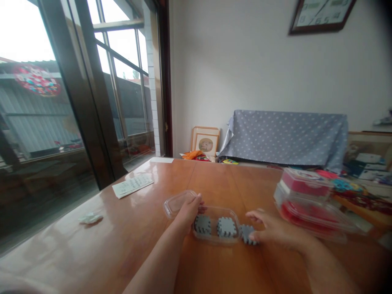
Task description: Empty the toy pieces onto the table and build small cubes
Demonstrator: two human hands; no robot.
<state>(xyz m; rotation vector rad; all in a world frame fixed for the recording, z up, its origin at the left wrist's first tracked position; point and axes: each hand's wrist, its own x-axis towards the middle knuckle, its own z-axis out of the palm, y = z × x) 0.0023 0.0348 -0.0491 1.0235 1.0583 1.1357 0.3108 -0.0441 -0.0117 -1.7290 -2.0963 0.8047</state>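
A clear plastic container lies on the wooden table with its lid folded out to the left. Inside are two groups of grey notched foam pieces, one on the left and one on the right. My left hand is at the container's back left corner, where its fingers are bent and blurred; whether they grip the rim is unclear. Just right of the container is another grey notched piece. My right hand has thumb and fingers apart, with the thumb over that piece's right edge.
Stacked clear boxes with red and pink contents stand at the right of the table. Written paper and a small crumpled wrapper lie at the left. A cloth-covered object is behind the table.
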